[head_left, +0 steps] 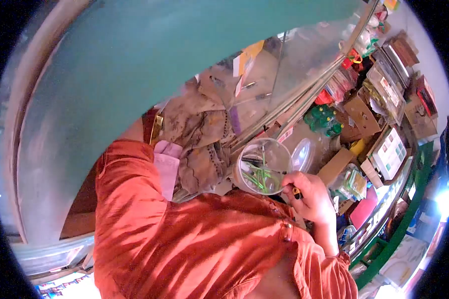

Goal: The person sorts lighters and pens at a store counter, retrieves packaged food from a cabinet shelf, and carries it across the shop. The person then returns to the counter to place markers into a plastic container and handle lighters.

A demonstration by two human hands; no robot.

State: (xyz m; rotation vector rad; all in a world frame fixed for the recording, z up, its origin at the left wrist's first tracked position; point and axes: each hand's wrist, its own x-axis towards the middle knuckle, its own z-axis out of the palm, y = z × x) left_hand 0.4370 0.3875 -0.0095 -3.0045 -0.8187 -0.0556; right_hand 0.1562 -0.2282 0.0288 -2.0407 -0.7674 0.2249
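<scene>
My right hand (308,195) is closed around a small dark object with a yellow end (297,193); its kind I cannot make out. The fingertips are at the rim of a clear round plastic tub (283,149), which holds green and dark sticks (258,178). Beside the tub is a clear round lid (302,155). My left arm, in an orange-red sleeve (127,164), reaches up behind a large teal panel (149,55). Only a bit of bare wrist shows there; the left hand is hidden. Crumpled brown patterned cloth (199,154) and pink paper (165,167) lie near that arm.
The teal panel covers the upper left. To the right are green bottles (324,120), cardboard boxes (361,115), a white box with a printed label (389,154) and a green metal edge (401,219). Long thin strips (304,97) run diagonally past the tub.
</scene>
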